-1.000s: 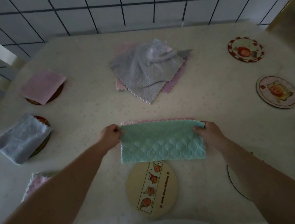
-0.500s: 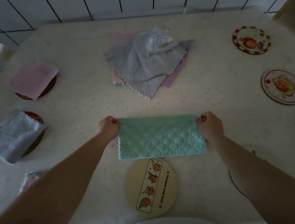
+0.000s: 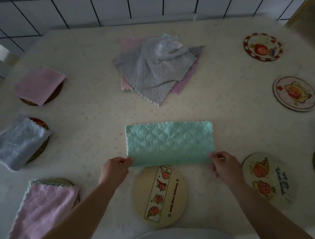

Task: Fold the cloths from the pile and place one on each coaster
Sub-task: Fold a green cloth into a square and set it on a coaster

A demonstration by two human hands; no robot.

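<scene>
**Green cloth folded once, hands now at near edge**

Nearest: tan coaster (image 3: 160, 195), bare, touching green cloth's (image 3: 170, 142) near edge. L hand (image 3: 113, 171) and R hand (image 3: 225, 166) pinch cloth's near corners; a sec ago they held the far corners, so half-fold is down, 2nd fold looks next. L of cloth: 3 coasters w/ folded cloths, nearest pink (image 3: 45, 208). R of cloth: 4 bare coasters, nearest (image 3: 265, 177). Beyond cloth: pile (image 3: 156, 68), grey on top. Nothing blocks the way to tan coaster.

Eight round picture coasters (image 3: 160, 195) out; three carry folded cloths (image 3: 40, 87); one folded mint quilted cloth (image 3: 169, 143); one loose pile (image 3: 156, 70).
</scene>
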